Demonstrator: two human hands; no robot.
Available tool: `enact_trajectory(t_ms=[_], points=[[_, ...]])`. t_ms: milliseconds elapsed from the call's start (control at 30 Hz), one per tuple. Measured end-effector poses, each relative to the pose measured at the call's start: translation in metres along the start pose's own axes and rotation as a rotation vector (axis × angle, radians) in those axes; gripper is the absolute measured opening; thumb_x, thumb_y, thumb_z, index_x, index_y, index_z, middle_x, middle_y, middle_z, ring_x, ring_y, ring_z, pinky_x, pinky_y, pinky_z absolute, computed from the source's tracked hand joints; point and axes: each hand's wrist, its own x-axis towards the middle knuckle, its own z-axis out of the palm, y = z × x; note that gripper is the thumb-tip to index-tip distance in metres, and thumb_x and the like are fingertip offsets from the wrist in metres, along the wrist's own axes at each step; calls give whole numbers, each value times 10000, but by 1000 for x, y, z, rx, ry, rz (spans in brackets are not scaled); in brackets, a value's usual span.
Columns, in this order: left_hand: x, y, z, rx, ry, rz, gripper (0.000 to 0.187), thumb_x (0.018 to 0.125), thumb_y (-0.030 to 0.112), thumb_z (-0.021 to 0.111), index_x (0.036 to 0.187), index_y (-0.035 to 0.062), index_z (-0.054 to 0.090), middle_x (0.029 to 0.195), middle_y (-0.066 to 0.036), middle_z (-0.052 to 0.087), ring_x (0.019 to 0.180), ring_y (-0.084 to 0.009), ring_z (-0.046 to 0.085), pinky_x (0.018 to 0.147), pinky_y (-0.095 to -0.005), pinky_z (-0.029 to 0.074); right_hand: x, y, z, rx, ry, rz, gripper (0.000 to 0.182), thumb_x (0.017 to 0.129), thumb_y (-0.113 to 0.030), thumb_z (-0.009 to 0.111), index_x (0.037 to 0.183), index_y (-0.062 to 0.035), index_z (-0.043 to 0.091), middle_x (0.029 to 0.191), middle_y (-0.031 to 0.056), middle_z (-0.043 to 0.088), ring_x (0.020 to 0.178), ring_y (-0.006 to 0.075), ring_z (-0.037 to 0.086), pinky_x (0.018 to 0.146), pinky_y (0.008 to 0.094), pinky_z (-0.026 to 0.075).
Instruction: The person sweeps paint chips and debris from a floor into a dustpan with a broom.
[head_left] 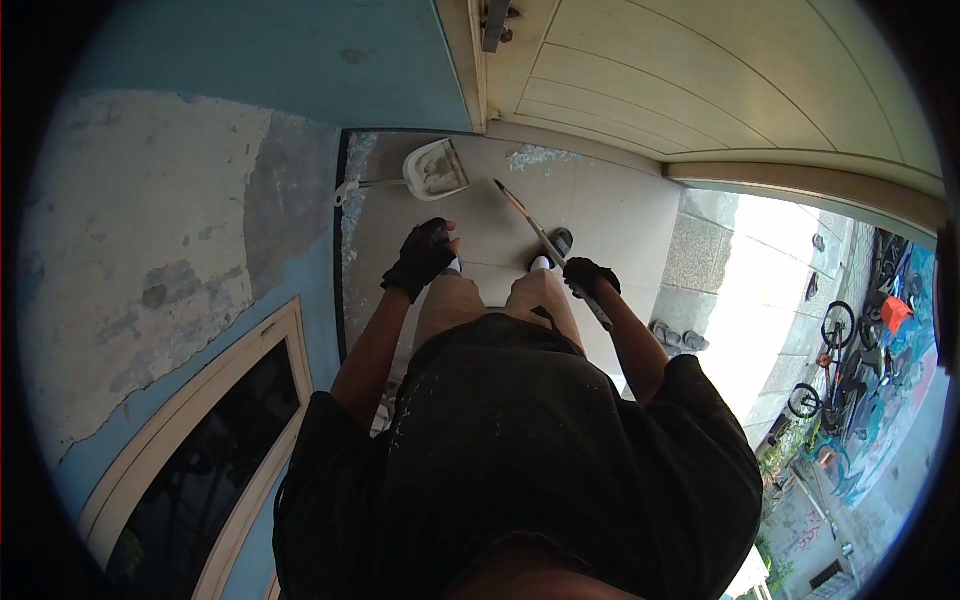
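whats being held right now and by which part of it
The right hand holds a long-handled tool by its shaft, nearer the end beside the forearm. Nothing shows in the left hand.

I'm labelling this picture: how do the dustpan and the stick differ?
The dustpan is broad and scooped; the stick is long and slim. The dustpan is on the floor, while the stick is gripped in the right hand. The dustpan is mostly whitish; the stick is dark at its far tip. Both have pale parts.
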Motion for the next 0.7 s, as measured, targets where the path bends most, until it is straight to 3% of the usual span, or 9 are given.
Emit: enact_trajectory(t_ms=[67, 133, 300, 367, 433, 467, 700], points=[[5, 0, -2, 15, -38, -42, 336, 750, 251, 695, 1044, 116, 604, 975, -108, 645, 908, -275, 617, 812, -374, 483, 4, 3, 4, 35, -14, 14, 177, 850, -227, 524, 812, -54, 530, 668, 65, 533, 509, 166, 497, 459, 327, 443], [9, 4, -2, 2, -31, -26, 339, 748, 253, 695, 1045, 118, 604, 975, -111, 644, 908, -280, 616, 815, -375, 482, -1, 3, 7, 522, -103, 172, 207, 857, -224, 523, 836, -26, 577, 663, 72, 557, 508, 176, 520, 469, 328, 455], [15, 5, 2, -14, -53, -16, 350, 744, 266, 696, 1050, 123, 605, 977, -112, 644, 903, -291, 615, 819, -377, 482, 5, 11, 12, 267, -127, 62, 186, 844, -229, 540, 804, -47, 552, 623, 60, 541, 467, 185, 509, 414, 311, 421], [14, 7, 4, 32, -47, 29, 348, 748, 275, 689, 1052, 129, 604, 983, -104, 644, 908, -284, 610, 820, -376, 481, 4, 8, 5, 516, -227, -34, 170, 822, -225, 566, 766, -68, 534, 585, 50, 519, 414, 176, 475, 372, 304, 379], [12, 10, 5, 10, -77, 8, 345, 751, 275, 685, 1054, 130, 604, 987, -99, 643, 913, -282, 606, 826, -375, 477, -8, -3, -1, 593, -165, -190, 159, 798, -219, 575, 739, -79, 527, 551, 49, 497, 377, 164, 447, 348, 295, 348], [12, 12, 5, -12, -104, -14, 343, 753, 275, 682, 1055, 132, 603, 992, -95, 643, 919, -280, 602, 832, -374, 473, 23, -8, -8, 600, -189, 101, 92, 759, -159, 554, 727, -89, 504, 564, 35, 488, 387, 136, 431, 345, 262, 311], [12, 23, 8, 61, -134, -31, 293, 783, 244, 665, 1031, 96, 614, 1014, -81, 655, 993, -263, 606, 867, -362, 467, 17, -13, -18, 597, 3, -17, 115, 788, -196, 508, 756, -89, 485, 561, 33, 470, 376, 142, 416, 336, 279, 329]])
